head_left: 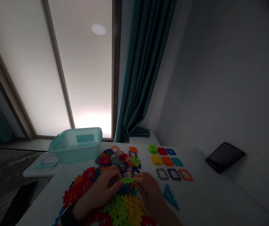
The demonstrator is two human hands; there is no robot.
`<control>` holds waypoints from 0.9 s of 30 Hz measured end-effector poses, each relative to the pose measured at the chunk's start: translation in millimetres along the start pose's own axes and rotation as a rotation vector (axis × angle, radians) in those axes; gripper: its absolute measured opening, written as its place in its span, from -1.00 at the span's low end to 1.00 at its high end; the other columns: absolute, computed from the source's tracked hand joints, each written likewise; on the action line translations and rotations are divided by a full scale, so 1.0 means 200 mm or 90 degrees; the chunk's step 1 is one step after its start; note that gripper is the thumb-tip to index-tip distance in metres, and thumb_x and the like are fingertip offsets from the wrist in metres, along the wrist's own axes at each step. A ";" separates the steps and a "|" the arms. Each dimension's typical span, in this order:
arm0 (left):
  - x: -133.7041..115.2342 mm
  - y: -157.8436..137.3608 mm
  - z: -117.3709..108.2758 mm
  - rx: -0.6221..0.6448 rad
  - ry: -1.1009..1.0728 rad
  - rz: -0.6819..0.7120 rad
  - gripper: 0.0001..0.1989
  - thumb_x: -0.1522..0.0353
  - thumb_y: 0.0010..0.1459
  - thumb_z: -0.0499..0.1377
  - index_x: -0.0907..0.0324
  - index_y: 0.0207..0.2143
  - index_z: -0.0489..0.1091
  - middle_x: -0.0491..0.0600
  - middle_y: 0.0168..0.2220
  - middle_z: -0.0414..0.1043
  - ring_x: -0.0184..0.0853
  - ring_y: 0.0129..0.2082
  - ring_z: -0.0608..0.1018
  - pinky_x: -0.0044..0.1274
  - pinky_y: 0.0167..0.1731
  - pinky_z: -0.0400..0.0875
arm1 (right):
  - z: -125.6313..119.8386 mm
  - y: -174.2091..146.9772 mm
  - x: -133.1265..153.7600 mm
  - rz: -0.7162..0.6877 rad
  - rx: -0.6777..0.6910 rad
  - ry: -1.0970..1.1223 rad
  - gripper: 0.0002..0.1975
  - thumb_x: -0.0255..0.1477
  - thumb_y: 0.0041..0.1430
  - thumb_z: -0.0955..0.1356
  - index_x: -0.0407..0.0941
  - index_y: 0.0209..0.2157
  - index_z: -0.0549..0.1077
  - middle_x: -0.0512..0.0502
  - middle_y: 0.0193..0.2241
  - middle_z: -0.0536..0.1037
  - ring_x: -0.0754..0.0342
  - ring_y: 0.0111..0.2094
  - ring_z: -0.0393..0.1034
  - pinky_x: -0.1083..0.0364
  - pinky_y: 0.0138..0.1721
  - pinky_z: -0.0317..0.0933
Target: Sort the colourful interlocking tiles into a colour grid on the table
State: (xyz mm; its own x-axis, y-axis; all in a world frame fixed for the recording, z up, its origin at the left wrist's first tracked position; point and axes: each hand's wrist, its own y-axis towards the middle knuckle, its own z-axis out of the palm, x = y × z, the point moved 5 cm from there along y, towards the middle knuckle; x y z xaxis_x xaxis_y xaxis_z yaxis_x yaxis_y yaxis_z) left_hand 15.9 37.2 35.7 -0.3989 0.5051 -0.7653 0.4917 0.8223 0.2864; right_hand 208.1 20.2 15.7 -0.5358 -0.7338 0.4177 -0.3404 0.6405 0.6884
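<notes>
Between my two hands is a light green interlocking plastic tile point(127, 180), seen nearly edge-on above the pile. My left hand point(107, 183), with a dark watch at the wrist, pinches its left end. The fingers of my right hand point(147, 188) close on its right end. Beneath and around them lies a heap of notched tiles, with green tiles point(116, 208) and yellow tiles point(134, 208) close to me. Red tiles point(75, 193) spread along the left. Beyond my hands are mixed tiles point(115, 160), some with window lattices.
Sorted tiles stand in rows at the right, among them a yellow tile point(157, 160) and a grey window tile point(162, 174). A blue triangular piece point(170, 196) lies nearer. A teal bin point(78, 155) stands back left by its lid point(41, 164). A black tablet point(225, 157) is at far right.
</notes>
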 end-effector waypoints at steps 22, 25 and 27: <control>0.04 0.02 0.00 -0.083 0.340 0.089 -0.49 0.37 -0.08 0.48 0.09 -0.07 0.42 0.05 -0.03 0.47 -0.04 -0.08 0.55 -0.28 -0.08 0.47 | 0.00 0.03 -0.02 0.082 0.115 0.066 -0.82 -0.59 0.34 0.24 0.00 -0.15 0.31 -0.12 -0.02 0.49 0.01 0.00 0.48 0.07 0.00 0.39; 0.02 0.04 0.00 -0.085 0.365 0.100 -0.50 0.34 -0.05 0.46 0.09 -0.06 0.41 0.06 -0.02 0.47 -0.03 -0.07 0.56 -0.28 -0.10 0.48 | -0.02 0.05 -0.02 0.074 0.121 0.055 -0.81 -0.59 0.35 0.23 0.00 -0.14 0.32 -0.12 -0.01 0.48 0.00 0.02 0.47 0.05 0.03 0.38; 0.01 0.05 0.00 -0.087 0.371 0.103 -0.50 0.34 -0.05 0.46 0.10 -0.05 0.40 0.07 -0.01 0.47 -0.03 -0.07 0.56 -0.27 -0.12 0.48 | -0.03 0.06 -0.02 0.068 0.128 0.049 -0.80 -0.59 0.36 0.23 0.00 -0.12 0.33 -0.12 0.00 0.48 0.00 0.04 0.46 0.05 0.05 0.37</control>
State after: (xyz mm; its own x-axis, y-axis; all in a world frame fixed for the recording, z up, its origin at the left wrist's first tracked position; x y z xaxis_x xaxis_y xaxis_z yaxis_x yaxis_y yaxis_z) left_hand 20.0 46.8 36.1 -0.7040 0.6543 -0.2761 0.4931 0.7301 0.4731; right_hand 211.2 30.1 26.0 -0.5186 -0.6698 0.5315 -0.4358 0.7419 0.5096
